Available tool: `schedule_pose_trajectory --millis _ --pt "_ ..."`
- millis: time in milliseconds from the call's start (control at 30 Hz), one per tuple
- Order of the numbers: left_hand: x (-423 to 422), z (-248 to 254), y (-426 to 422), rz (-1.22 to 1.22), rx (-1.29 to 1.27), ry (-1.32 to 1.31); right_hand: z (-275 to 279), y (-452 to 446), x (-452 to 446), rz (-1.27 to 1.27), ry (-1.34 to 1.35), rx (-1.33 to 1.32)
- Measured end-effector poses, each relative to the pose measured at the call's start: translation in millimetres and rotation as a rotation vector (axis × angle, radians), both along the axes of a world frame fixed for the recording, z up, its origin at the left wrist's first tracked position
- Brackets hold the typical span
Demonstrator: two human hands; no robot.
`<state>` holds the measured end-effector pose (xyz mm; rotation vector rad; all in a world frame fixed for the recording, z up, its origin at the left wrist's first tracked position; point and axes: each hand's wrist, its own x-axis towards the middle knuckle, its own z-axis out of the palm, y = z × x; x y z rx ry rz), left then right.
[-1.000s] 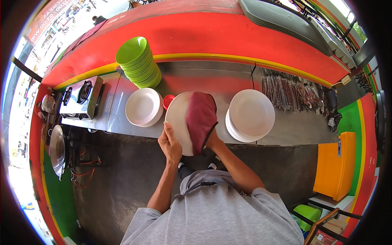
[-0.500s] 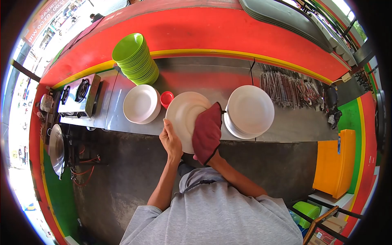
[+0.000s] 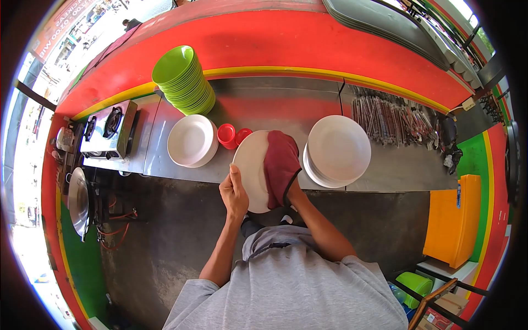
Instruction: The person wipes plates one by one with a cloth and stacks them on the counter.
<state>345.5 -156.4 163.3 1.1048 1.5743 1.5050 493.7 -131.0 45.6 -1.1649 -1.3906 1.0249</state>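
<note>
A white plate [image 3: 251, 171] is held up in front of me at the counter's front edge. Its left rim is gripped by my left hand [image 3: 235, 193], thumb on the near face and fingers behind. A maroon cloth [image 3: 282, 165] with a dark border lies against the plate's right half. My right hand [image 3: 295, 192] is under that cloth, pressing it to the plate; its fingers are hidden and only the wrist area shows. Right of the plate stands a stack of white plates [image 3: 339, 147]. To the left is another stack of white dishes [image 3: 190, 139], with two red cups [image 3: 226, 135] beside it.
A tall stack of green bowls [image 3: 184, 82] leans on the steel counter [image 3: 275, 104]. At the left is a two-burner gas stove [image 3: 107, 132], with a wok [image 3: 78, 201] below. Wrapped cutlery [image 3: 390, 121] lies at the right, near a yellow bin [image 3: 452, 220].
The plate has shifted a little right and turned, with my left hand moving along. The cloth has slid upward over its face. A second red cup has come into view.
</note>
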Motion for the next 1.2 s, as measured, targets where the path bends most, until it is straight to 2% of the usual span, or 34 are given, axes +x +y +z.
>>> schedule_pose_trajectory --millis 33,167,233,300,400,467,533,567,633,700,767,833,933,1067,1200 --pt "-1.2 -3.7 0.1 0.013 0.012 -0.011 -3.1 2.7 0.6 -0.019 0.014 -0.055" --pt "-15.4 -28.9 4.1 0.065 -0.001 -0.224 4.3 33.0 4.0 0.007 0.391 -0.637" --pt "-16.8 -30.8 8.1 0.085 -0.006 -0.331 46.7 26.5 1.9 -0.029 0.550 -0.755" --pt "-11.2 -24.6 10.8 0.111 -0.003 -0.395 61.6 10.0 0.5 0.014 0.489 -0.681" --pt "12.7 -0.2 20.4 0.186 0.013 -0.445 38.2 -24.8 -4.9 0.286 -0.528 -0.168" --pt "16.6 -1.8 24.7 0.175 -0.011 -0.405 31.2 -29.1 -7.9 0.355 -0.850 0.071" --pt "8.9 -13.5 25.1 0.093 -0.078 -0.301 50.9 -29.4 -8.3 0.289 -0.946 0.383" --pt "8.5 -18.4 25.0 0.059 -0.087 -0.263 47.6 -28.8 -8.6 0.205 -0.825 0.478" --pt "11.9 -8.0 23.1 -0.007 -0.107 -0.186 38.8 -26.6 -7.6 0.180 -0.534 0.449" --pt "11.0 -2.8 18.9 -0.090 -0.158 -0.021 30.4 -15.9 -1.4 0.289 -0.201 0.212" --pt "11.7 -4.0 17.0 -0.129 -0.155 0.082 25.9 -1.3 -0.5 0.262 -0.052 -0.047" --pt "8.1 2.9 12.9 -0.149 -0.167 0.097 16.1 3.0 -0.5 0.176 0.033 -0.156" --pt "-2.4 3.3 9.5 -0.154 -0.135 0.115 4.2 6.7 3.1 -0.023 0.078 -0.112" --pt "-19.3 -4.7 12.4 -0.105 -0.006 0.008 18.1 9.2 9.6 -0.091 0.055 -0.072" --pt "-39.0 -2.2 15.1 -0.092 0.072 -0.027 89.2 15.0 11.5 -0.026 -0.108 0.080"
